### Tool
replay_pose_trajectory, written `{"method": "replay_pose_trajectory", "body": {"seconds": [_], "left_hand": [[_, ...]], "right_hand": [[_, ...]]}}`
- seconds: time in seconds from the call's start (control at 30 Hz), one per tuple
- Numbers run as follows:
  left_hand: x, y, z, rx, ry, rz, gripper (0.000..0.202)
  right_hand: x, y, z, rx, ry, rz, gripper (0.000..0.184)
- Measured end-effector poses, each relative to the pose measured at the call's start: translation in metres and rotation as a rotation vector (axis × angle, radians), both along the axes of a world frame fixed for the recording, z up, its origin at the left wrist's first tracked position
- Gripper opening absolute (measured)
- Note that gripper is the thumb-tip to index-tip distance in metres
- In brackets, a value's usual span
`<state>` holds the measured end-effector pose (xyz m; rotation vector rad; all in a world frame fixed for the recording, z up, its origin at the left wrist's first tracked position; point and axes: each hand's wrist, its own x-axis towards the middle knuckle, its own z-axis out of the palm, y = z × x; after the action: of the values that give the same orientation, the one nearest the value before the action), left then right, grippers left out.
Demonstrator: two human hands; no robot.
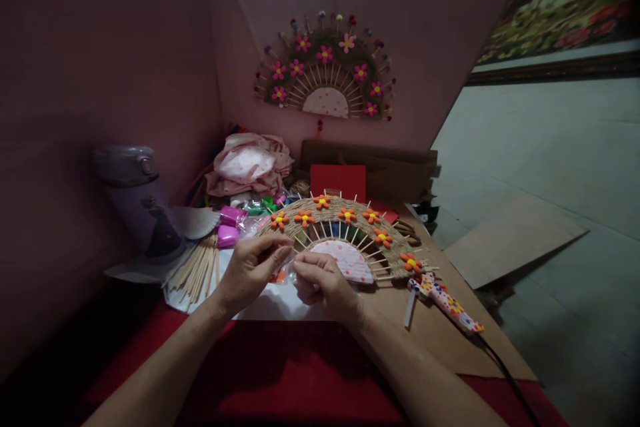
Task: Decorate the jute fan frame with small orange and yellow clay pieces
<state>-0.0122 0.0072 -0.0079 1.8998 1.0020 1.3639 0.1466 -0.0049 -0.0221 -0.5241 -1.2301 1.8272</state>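
Observation:
My left hand (256,270) is closed in a pinch, thumb against forefinger. Close by on its right, my right hand (323,280) also has its fingers pressed together. What either pinch holds is too small to make out. Shiny clear plastic (292,273) and an orange lump (279,277) show between and below the fingertips. Just beyond my hands lies a half-round fan of twine and sticks (360,210), decorated with orange flowers that have yellow centres. Its inner half-disc (345,260) is pale cloth with dots.
Thin wooden sticks (195,273) and pink packets (229,227) lie left, near a purple bottle (135,203). A flower-patterned glue gun (445,303) rests right on cardboard (430,340), its cord trailing forward. Bunched cloth (247,163) sits behind; a finished-looking fan (324,67) hangs on the pink board.

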Motion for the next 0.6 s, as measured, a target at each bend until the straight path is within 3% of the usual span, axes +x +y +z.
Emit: {"method": "replay_pose_trajectory", "body": {"seconds": [0.17, 0.3, 0.43, 0.53, 0.6], "left_hand": [[-0.001, 0.000, -0.002, 0.070, 0.080, -0.004, 0.019], [-0.002, -0.002, -0.001, 0.304, 0.224, 0.016, 0.017], [0.002, -0.009, 0.005, 0.613, 0.243, 0.310, 0.021], [0.007, -0.016, 0.006, 0.748, 0.276, 0.368, 0.023], [0.008, -0.017, 0.005, 0.842, 0.303, 0.474, 0.029]], "right_hand": [[-0.001, 0.001, -0.002, 0.053, -0.058, -0.054, 0.024], [0.000, -0.001, 0.003, 0.229, -0.211, -0.174, 0.025], [0.000, -0.010, 0.009, 0.546, -0.375, -0.526, 0.022], [-0.001, -0.014, 0.007, 0.794, -0.514, -0.767, 0.017], [-0.001, -0.014, 0.003, 0.867, -0.570, -0.896, 0.016]]}}
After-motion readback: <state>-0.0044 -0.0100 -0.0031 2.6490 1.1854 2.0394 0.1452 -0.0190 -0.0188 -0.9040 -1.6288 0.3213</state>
